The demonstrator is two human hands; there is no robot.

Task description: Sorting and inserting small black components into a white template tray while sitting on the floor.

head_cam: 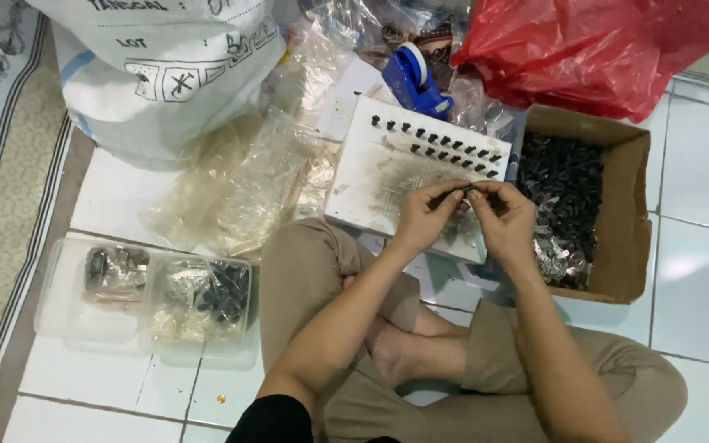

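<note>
Evidently a small dark part [468,190] is being worked between the two hands, held above the near edge of the white board [371,193] on which two slanting rows of small black pieces [441,148] are stood. For the step to be done well, a judgement only, the part is best kept close over the board, so that a slip is caught there rather than on the tiled floor [699,164], and turned with fingertips alone, the wrists being kept still. The left hand [424,217] is curled, its thumb and forefinger pinched on one end of the part; the right hand [506,217] is likewise closed, its fingertips pressed on the other end, so that the fingertips of both hands almost meet. What exactly the part is cannot be told, as it is mostly hidden by the fingers. A cardboard box [625,213] filled with similar dark pieces is set just beside the right hand, and a clear plastic tray [59,312] with bagged parts is placed well apart, by the left knee. A blue tape dispenser [416,78] is seen beyond the board.
</note>
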